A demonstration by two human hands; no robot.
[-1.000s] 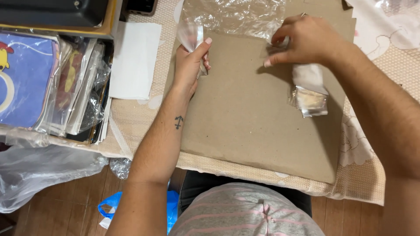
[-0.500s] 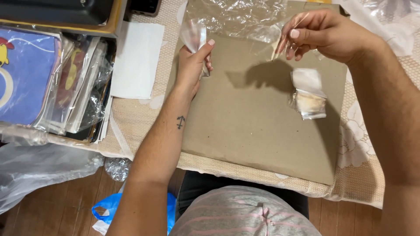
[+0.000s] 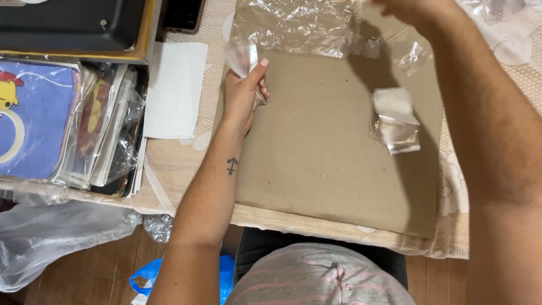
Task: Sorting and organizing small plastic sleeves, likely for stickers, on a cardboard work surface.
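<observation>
Left hand (image 3: 244,93) has a bunched-up clear plastic bag (image 3: 241,55) clenched at upper centre. Right hand (image 3: 415,8) is cut off at the top edge, can't tell its grip. That crinkly clear plastic sheet (image 3: 296,25) could slide off the flat brown cardboard sheet (image 3: 327,147) if tugged.

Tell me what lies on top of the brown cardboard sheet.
On the cardboard sheet lies a small folded clear plastic packet; the left hand, gripping bunched clear plastic, rests on its edge. Anything underneath is hidden.
</observation>
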